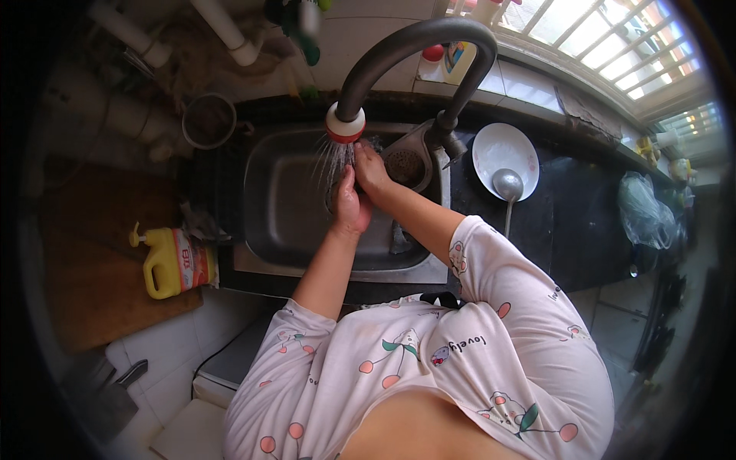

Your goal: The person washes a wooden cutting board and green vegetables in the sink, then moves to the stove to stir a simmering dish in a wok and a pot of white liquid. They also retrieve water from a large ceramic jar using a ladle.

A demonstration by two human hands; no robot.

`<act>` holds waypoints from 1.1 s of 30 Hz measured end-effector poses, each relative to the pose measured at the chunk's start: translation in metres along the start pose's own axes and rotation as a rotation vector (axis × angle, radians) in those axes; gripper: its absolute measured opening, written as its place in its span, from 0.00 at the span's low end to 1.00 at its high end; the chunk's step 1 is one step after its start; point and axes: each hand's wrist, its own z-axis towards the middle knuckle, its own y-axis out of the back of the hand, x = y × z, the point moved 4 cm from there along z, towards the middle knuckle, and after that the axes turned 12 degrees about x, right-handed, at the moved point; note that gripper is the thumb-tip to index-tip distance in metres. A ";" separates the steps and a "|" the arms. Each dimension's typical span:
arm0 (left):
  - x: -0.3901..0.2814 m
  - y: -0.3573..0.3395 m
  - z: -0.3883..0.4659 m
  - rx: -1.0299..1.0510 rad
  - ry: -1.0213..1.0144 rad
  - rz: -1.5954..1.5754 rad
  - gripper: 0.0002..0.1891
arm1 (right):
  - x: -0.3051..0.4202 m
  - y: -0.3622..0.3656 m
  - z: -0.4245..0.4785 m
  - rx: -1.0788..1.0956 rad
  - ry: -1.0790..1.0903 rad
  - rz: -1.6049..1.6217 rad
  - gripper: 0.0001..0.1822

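Water sprays from the red and white nozzle of a dark gooseneck faucet into a stainless steel sink. Just below the nozzle, my left hand is wet, its palm turned towards my right hand. The two hands are close together at the edge of the spray, and I see no object in either. Beside my right hand, a strainer basket with dark holes sits in the sink's right part. Parts of the fingers are hidden by the spray and by each other.
Right of the sink, a white bowl holds a metal ladle. Farther right lies a clear plastic bag. On the left are a yellow pump jug, a wooden board and a round container. A barred window is at upper right.
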 end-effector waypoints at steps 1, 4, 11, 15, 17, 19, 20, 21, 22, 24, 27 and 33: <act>-0.003 0.015 0.007 0.019 0.053 -0.075 0.22 | -0.006 -0.010 -0.010 0.086 0.028 -0.058 0.25; -0.011 0.019 0.012 0.402 0.032 -0.297 0.21 | 0.023 -0.025 -0.038 0.096 0.031 -0.244 0.30; 0.003 0.026 0.005 -0.125 0.029 -0.075 0.22 | 0.024 0.002 -0.018 -0.224 0.017 -0.282 0.25; -0.014 0.069 0.026 0.137 0.090 -0.326 0.19 | 0.002 -0.003 -0.031 -0.024 -0.143 0.321 0.24; -0.026 0.023 0.018 -0.325 0.195 -0.211 0.21 | -0.011 0.010 -0.045 -0.154 -0.008 0.087 0.23; -0.031 0.026 0.018 -0.284 0.277 -0.189 0.22 | -0.008 0.020 -0.062 -0.143 -0.030 0.072 0.22; -0.029 0.028 0.021 -0.400 0.255 -0.134 0.20 | -0.022 0.023 -0.064 -0.138 -0.036 0.023 0.21; -0.026 0.036 0.023 -0.389 0.259 -0.149 0.20 | -0.028 0.024 -0.067 -0.127 -0.054 0.032 0.22; -0.022 0.049 0.025 -0.378 0.266 -0.163 0.19 | -0.032 0.026 -0.070 -0.119 -0.073 0.043 0.22; -0.016 0.062 0.029 -0.406 0.274 -0.181 0.18 | -0.032 0.028 -0.076 -0.129 -0.096 0.075 0.22; -0.012 0.065 0.028 -0.498 0.250 -0.171 0.16 | -0.026 0.033 -0.083 -0.177 -0.096 0.108 0.21; -0.021 0.045 0.019 -0.552 0.163 -0.106 0.15 | -0.028 0.043 -0.092 -0.248 -0.120 0.119 0.21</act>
